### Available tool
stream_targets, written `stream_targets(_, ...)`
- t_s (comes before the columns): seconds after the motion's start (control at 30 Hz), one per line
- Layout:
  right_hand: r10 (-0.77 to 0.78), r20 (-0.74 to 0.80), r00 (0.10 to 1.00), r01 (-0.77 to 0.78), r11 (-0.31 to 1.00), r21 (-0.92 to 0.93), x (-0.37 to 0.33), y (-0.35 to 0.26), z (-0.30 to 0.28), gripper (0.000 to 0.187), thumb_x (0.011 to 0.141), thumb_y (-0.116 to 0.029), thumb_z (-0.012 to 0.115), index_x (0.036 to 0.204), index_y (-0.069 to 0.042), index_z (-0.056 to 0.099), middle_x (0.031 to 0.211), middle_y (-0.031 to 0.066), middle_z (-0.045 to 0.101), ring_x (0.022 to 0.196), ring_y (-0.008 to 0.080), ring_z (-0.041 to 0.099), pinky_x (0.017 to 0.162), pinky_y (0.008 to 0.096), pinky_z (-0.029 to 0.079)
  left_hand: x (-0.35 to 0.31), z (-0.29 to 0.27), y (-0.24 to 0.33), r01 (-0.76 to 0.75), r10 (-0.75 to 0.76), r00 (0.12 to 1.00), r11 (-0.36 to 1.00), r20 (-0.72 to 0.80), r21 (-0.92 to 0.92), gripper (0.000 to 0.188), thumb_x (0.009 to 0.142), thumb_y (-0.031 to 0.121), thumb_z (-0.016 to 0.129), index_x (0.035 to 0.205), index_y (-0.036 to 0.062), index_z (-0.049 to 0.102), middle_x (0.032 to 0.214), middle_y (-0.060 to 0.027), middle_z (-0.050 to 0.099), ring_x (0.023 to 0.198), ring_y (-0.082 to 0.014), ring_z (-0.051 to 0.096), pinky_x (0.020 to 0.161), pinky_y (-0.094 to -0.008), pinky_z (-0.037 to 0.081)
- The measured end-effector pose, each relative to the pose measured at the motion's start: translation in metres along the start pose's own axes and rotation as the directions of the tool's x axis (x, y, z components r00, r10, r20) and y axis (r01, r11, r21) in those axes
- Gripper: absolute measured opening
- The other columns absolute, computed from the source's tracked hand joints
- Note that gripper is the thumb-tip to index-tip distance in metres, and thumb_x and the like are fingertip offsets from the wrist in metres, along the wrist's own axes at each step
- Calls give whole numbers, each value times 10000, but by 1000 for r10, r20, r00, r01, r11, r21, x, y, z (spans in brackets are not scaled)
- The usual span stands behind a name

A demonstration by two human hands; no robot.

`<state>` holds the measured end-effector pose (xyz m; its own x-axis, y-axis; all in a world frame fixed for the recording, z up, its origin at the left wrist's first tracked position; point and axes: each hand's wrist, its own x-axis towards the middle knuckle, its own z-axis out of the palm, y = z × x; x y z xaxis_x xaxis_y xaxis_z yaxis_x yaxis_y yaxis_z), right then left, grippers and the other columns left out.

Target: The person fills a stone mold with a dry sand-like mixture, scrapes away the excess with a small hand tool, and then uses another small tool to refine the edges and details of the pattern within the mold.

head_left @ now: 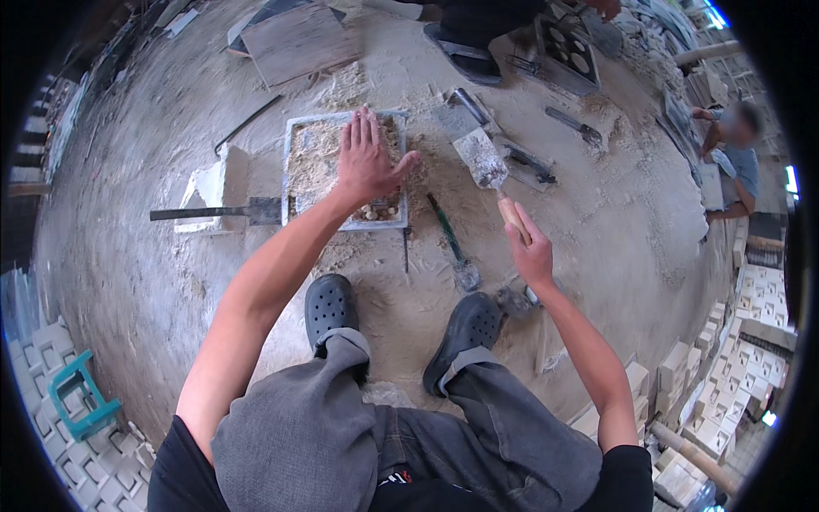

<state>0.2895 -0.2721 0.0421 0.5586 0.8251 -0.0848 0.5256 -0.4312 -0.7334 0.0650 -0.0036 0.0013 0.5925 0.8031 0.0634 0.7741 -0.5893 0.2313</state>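
Observation:
My left hand [367,160] lies flat, fingers spread, on the sandy mix inside a square grey metal mould frame [290,162] on the dusty floor. My right hand [529,249] grips the wooden handle of a trowel [483,160], whose mortar-coated blade points up and left, just right of the mould. My two black clogs [329,309] stand below the mould. A few small round pale lumps show at the mould's lower edge near my wrist.
A white block [217,188] with a long-handled scraper [213,212] across it lies left of the mould. A green-handled tool [452,243] lies on the floor between mould and trowel. Other tools, a board [299,41], patterned pale blocks [751,341], a teal stool [78,397] and another person [735,145] surround me.

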Motion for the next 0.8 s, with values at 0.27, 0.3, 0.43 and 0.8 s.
stream_targets(0.27, 112, -61, 992, -113, 993, -14, -37, 57, -25, 517, 970, -354, 667, 1397, -70, 603, 1253, 210, 692, 1129, 298, 694, 919, 360, 534, 51, 15, 0, 10, -13, 998, 999, 66, 54, 983, 974, 675, 399, 1574, -76, 196, 1665, -261, 159, 1566, -381, 89, 1267, -497, 31)
stream_targets(0.3, 144, -65, 987, -146, 989, -24, -35, 55, -24, 524, 975, -359, 662, 1398, -55, 600, 1271, 206, 688, 1128, 269, 692, 926, 344, 529, 56, 18, -11, -15, 14, 1000, 998, 26, 56, 955, 978, 661, 409, 1565, -71, 236, 1656, -267, 187, 1562, -377, 118, 1266, -497, 39)
stream_targets(0.43, 308, -170, 936, -299, 951, 76, -40, 90, -46, 517, 953, -376, 671, 1367, -69, 629, 1247, 206, 695, 1171, 333, 674, 968, 377, 520, 66, 20, -4, -61, 53, 994, 994, 94, 93, 902, 1000, 647, 385, 1571, -41, 266, 1655, -260, 206, 1557, -379, 152, 1257, -517, 60)
stream_targets(0.8, 641, -396, 657, -573, 766, 291, 59, 208, -124, 592, 912, -510, 678, 1315, -77, 673, 1016, 111, 738, 852, 226, 705, 775, 359, 542, 38, -3, -8, -525, 521, 831, 851, 196, -34, 973, 957, 533, 569, 1594, -43, 112, 1654, -283, 156, 1544, -435, 129, 1253, -522, 99)
